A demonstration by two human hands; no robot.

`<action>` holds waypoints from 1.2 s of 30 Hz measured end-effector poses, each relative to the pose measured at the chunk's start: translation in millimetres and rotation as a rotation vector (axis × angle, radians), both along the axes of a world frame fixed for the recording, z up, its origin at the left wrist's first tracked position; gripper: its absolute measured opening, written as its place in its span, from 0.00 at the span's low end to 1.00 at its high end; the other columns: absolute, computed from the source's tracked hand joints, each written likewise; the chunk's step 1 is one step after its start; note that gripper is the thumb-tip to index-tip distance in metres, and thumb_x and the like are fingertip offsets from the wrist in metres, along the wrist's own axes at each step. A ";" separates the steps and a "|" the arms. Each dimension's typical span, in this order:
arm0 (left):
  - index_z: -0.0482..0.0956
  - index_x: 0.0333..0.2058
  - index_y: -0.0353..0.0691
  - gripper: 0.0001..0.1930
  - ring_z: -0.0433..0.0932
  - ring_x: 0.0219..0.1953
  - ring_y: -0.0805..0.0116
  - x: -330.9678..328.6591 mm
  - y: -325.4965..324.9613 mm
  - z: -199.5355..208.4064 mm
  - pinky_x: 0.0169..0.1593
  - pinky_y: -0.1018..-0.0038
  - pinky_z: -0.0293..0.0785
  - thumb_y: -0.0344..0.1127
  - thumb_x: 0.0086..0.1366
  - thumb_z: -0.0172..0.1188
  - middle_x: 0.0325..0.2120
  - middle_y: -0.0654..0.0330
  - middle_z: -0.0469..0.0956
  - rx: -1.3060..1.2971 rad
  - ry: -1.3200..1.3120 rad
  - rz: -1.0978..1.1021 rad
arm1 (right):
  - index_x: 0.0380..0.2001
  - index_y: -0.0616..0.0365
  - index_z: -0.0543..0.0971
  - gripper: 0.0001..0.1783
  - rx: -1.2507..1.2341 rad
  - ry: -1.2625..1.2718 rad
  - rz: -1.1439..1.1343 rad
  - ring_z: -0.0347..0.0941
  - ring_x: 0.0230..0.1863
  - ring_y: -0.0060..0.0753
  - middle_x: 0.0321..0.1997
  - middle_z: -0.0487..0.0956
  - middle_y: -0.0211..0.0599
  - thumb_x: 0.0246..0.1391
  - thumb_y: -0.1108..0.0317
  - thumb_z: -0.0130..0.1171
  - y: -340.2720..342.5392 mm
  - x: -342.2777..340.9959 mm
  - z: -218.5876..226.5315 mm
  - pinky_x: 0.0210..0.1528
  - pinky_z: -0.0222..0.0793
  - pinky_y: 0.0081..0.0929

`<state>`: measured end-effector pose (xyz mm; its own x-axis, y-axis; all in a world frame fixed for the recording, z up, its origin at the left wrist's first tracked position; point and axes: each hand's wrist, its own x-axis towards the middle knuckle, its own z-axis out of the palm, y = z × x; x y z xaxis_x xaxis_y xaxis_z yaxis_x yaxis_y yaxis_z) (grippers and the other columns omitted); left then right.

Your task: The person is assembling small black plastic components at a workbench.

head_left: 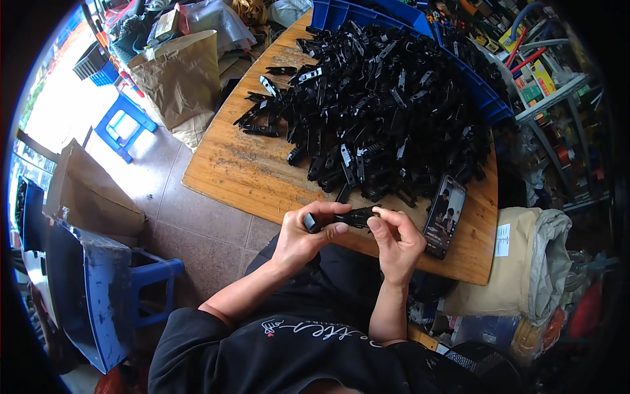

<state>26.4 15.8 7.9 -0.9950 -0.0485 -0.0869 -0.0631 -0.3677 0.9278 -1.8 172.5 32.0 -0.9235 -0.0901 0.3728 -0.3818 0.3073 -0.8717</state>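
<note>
Just in front of the table's near edge, my left hand [303,238] is closed around one end of a small black elongated part [355,217]. A squared dark end [311,222] sticks out past the left fingers. My right hand [398,241] pinches the same part's narrower end between thumb and index finger. What exactly the part is cannot be made out. Beyond my hands, a large heap of similar black parts [387,105] covers much of the wooden table [226,167]; some show shiny faces.
A phone [446,217] with a lit screen lies right of my hands. Blue crates [482,88] border the heap. Paper sacks [177,82] and a blue stool [125,125] stand left. A blue bin [108,302] is lower left, a cluttered shelf [554,92] at right.
</note>
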 end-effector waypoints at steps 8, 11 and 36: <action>0.76 0.39 0.34 0.15 0.73 0.30 0.77 -2.5 -3.4 0.7 0.37 0.81 0.70 0.26 0.50 0.64 0.28 0.61 0.77 0.203 -0.060 -0.051 | 0.31 0.66 0.77 0.11 -0.018 -0.045 -0.007 0.65 0.24 0.11 0.22 0.73 0.25 0.46 0.70 0.63 -1.2 0.3 1.9 0.27 0.59 0.09; 0.76 0.39 0.34 0.15 0.74 0.31 0.76 -0.8 -2.7 2.9 0.37 0.80 0.70 0.26 0.50 0.64 0.28 0.61 0.77 0.053 -0.049 -0.035 | 0.31 0.67 0.77 0.11 -0.006 -0.039 -0.003 0.65 0.24 0.11 0.22 0.74 0.24 0.46 0.70 0.63 -1.6 0.2 1.7 0.27 0.60 0.10; 0.72 0.41 0.34 0.16 0.75 0.31 0.71 -12.3 -18.0 0.2 0.37 0.79 0.70 0.23 0.50 0.55 0.28 0.58 0.76 0.224 -0.087 -0.023 | 0.26 0.61 0.71 0.08 0.862 0.074 -0.180 0.67 0.37 0.42 0.34 0.73 0.39 0.40 0.76 0.60 43.4 -34.5 -4.5 0.40 0.63 0.34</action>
<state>14.1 -2.3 8.1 -0.9840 0.0045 -0.1779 -0.1498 -0.5612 0.8140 -36.3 216.0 27.4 -0.9269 -0.2233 0.3018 -0.3109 0.9071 -0.2836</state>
